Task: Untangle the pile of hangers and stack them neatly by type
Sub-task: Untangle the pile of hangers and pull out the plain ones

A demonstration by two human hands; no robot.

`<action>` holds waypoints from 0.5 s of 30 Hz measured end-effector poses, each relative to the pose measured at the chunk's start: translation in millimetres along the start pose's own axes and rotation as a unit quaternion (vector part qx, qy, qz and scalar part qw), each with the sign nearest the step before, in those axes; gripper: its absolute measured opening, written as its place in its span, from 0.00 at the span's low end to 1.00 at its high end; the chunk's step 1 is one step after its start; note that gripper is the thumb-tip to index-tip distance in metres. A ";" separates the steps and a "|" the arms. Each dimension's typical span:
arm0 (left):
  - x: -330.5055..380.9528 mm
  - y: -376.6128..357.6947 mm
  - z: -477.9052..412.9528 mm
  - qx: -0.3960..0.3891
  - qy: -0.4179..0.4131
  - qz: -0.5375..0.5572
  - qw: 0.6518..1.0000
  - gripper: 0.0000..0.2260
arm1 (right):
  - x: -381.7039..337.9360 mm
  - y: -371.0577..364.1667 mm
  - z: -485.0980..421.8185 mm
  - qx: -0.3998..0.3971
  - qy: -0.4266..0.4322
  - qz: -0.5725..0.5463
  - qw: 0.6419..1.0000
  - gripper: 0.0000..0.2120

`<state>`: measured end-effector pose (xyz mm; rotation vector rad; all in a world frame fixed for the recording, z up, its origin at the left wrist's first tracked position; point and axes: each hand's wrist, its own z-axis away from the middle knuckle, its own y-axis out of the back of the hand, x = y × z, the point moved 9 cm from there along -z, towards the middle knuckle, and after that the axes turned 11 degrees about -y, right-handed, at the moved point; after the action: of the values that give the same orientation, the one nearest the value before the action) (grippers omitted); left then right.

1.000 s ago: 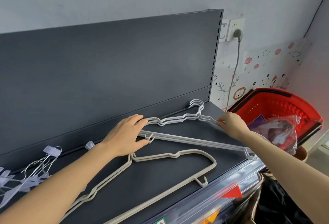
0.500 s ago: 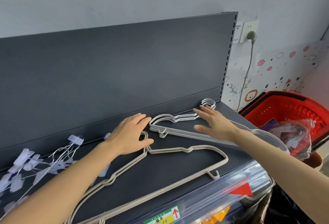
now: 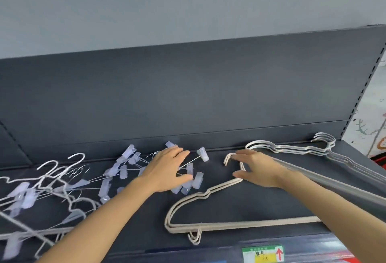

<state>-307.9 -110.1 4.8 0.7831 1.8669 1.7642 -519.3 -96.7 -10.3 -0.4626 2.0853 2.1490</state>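
Note:
A tangle of wire clip hangers (image 3: 123,170) with pale lilac clips covers the left of the dark shelf (image 3: 261,206). My left hand (image 3: 167,170) lies over its right end with spread fingers, holding nothing that I can see. A pair of beige coated hangers (image 3: 208,196) lies flat in the middle, hook pointing to the back. My right hand (image 3: 257,168) hovers open at that hook and neck, fingers straight. A stack of white hangers (image 3: 292,149) lies along the back right against the panel.
A dark upright back panel (image 3: 188,95) closes the shelf behind. The shelf's front edge carries a price label (image 3: 263,253) with a red arrow. A decorated white wall (image 3: 371,133) shows at the far right.
The view has swung left, bringing the clip hanger tangle into sight. My left hand has shifted onto the clip hangers. My right hand has left the white stack and come to the beige pair's hook.

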 end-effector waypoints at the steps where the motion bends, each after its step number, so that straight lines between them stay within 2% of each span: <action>1: -11.4 0.0 11.9 -0.002 0.009 0.001 1.000 0.33 | -15.7 -4.3 -2.5 -0.003 0.006 0.003 1.000 0.25; 12: -143.9 16.1 150.2 0.010 0.058 0.004 0.998 0.32 | -209.8 -58.5 -40.9 0.019 0.103 -0.025 0.994 0.13; 15: -183.0 22.5 190.6 0.019 0.074 0.000 0.997 0.31 | -265.4 -75.3 -49.0 0.016 0.119 -0.028 0.992 0.16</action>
<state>-43.3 -92.4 1.7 0.6816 1.9998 1.8356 -239.3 -106.9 -5.1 -0.8006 2.1907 2.1166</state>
